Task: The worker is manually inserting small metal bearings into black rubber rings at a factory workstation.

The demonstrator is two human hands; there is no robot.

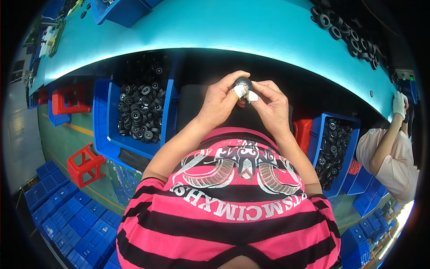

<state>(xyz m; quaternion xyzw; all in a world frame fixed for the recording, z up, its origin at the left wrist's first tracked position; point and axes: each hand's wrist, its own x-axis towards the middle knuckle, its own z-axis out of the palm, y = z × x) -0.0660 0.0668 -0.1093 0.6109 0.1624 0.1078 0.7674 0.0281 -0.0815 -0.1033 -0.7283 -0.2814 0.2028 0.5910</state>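
Both hands meet in front of my chest, just below the table's near edge, around a small black wheel. My left hand grips it from the left with thumb and index finger. From the other side my right hand closes its fingers on the same wheel. White coverings wrap the thumb tips and hide part of the wheel's lower side. A blue bin full of black wheels stands to the left of my hands. On the right, another blue bin holds more black wheels.
A long turquoise table curves across ahead, with loose black rings at its far right. Red stools stand at left, and stacked blue crates fill the lower left. A co-worker wearing a white glove sits at right.
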